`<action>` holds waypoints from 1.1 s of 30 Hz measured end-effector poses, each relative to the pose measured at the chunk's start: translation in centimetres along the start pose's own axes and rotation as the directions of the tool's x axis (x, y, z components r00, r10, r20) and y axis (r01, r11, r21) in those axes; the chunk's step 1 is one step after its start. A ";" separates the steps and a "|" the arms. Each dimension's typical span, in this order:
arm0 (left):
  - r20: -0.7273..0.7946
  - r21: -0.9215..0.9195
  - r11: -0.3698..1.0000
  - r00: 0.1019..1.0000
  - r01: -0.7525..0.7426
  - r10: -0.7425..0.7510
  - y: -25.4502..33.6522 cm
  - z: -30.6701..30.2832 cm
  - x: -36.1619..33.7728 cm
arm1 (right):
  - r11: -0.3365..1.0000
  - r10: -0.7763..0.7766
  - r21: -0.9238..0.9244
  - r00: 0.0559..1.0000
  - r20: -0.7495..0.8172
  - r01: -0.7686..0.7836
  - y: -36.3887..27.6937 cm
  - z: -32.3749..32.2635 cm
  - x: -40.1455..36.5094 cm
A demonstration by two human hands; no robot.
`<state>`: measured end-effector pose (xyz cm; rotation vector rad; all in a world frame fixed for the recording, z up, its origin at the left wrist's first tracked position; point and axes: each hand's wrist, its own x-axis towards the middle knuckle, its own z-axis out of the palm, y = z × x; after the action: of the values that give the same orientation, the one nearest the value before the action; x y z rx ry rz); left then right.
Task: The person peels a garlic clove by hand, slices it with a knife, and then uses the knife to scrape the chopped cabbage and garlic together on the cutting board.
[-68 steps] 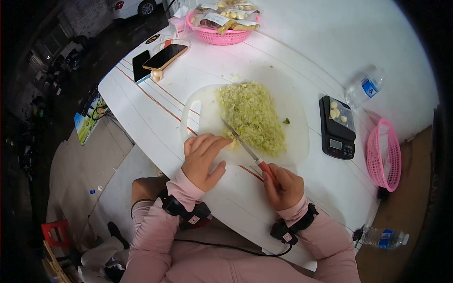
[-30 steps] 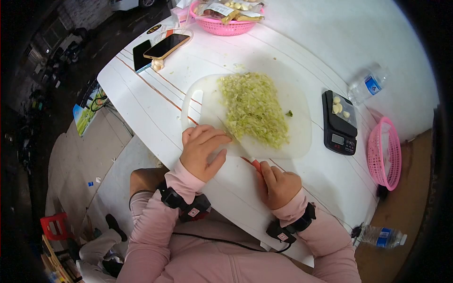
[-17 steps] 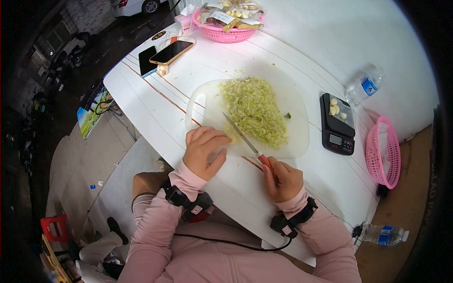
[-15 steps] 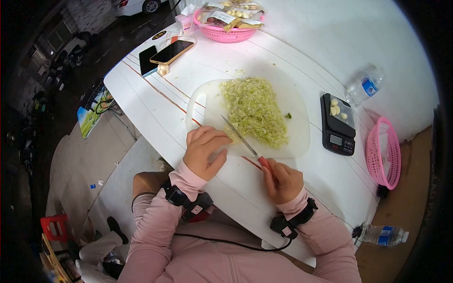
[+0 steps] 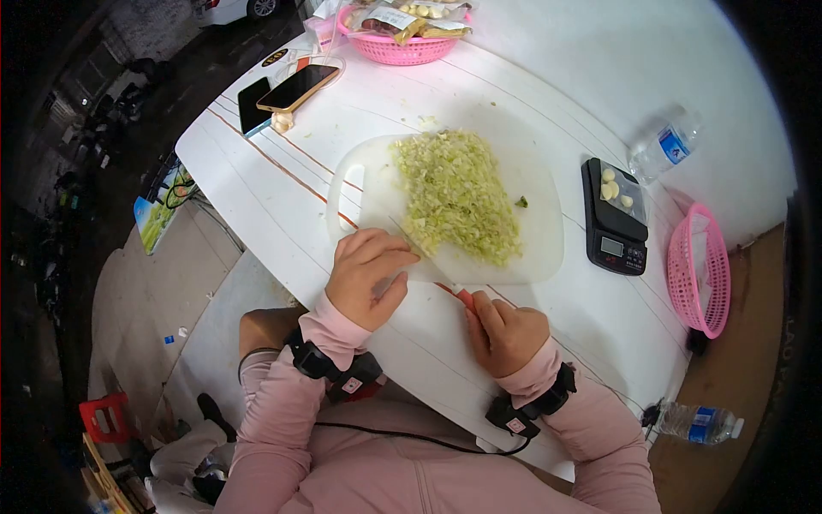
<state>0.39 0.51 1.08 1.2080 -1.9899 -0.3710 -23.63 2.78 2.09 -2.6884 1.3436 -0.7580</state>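
Note:
A white cutting board (image 5: 541,244) lies on the table with a heap of finely chopped pale green vegetable (image 5: 458,193), which looks like cabbage. My right hand (image 5: 509,334) is wrapped round the red handle of a knife (image 5: 465,297). Its thin blade points away and to the left, along the heap's near-left edge, and is faint against the board. At the board's near-left edge rests my left hand (image 5: 368,276), fingers extended, thumb apart, with nothing seen in it. The fingertips are close to the blade.
Two phones (image 5: 300,88) and a garlic bulb (image 5: 282,122) lie far left. Behind stands a pink basket (image 5: 402,51) of packets. On the right are a black scale (image 5: 612,244) with garlic cloves (image 5: 609,184), a bottle (image 5: 664,152), and another pink basket (image 5: 721,283).
The knife has turned, so its blade now shows only faintly, and my right hand has shifted slightly left. My left hand is nearly still. The whole view has moved a little.

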 end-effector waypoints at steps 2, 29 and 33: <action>-0.004 -0.008 1.000 1.000 -0.004 0.004 0.0 0.0 0.0 | 0.999 0.026 0.029 1.000 -0.013 -0.026 0.0 0.0 0.1; -0.029 0.038 0.999 1.000 0.006 -0.005 0.0 0.1 -0.1 | 0.990 0.035 0.138 0.999 -0.017 -0.033 0.3 -0.4 0.3; -0.055 0.021 1.000 0.998 0.004 -0.003 0.1 0.0 -0.3 | 0.961 0.121 0.251 0.992 -0.018 -0.112 0.6 -0.2 0.1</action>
<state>0.42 0.78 1.01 1.2223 -1.9490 -0.3164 -24.12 2.41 2.14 -2.3917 1.3019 -0.8968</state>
